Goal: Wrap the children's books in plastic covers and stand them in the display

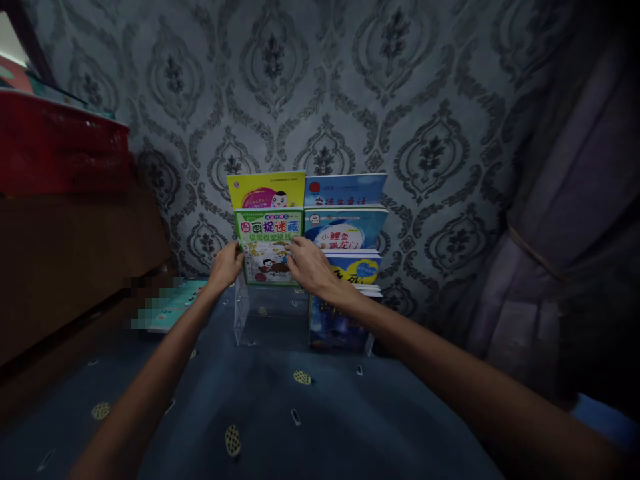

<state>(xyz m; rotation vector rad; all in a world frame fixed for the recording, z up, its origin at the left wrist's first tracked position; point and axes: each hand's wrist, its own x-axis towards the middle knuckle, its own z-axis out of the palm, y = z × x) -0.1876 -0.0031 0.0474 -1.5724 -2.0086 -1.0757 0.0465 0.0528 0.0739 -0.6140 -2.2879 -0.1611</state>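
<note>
A green-bordered picture book (270, 263) with large Chinese characters stands in the left column of a clear plastic book rack (241, 315). My left hand (227, 267) closes around its left edge. At its right side my right hand (310, 265) has bent fingers on the cover, near the edge. Behind it rises a yellow book (267, 190), its lower part hidden. The right column holds a blue book (345, 190) at the back, a book with a white oval (343, 235) before it, a yellow-and-blue book (367, 268), and a dark blue book (340, 327) in front.
Teal books (177, 303) lie left of the rack on the dark blue patterned cloth (270, 400). A red basket (60, 147) sits on a brown wooden surface (75, 260) at left. Patterned wallpaper (325, 87) is behind; a tied purple curtain (540, 233) hangs at right.
</note>
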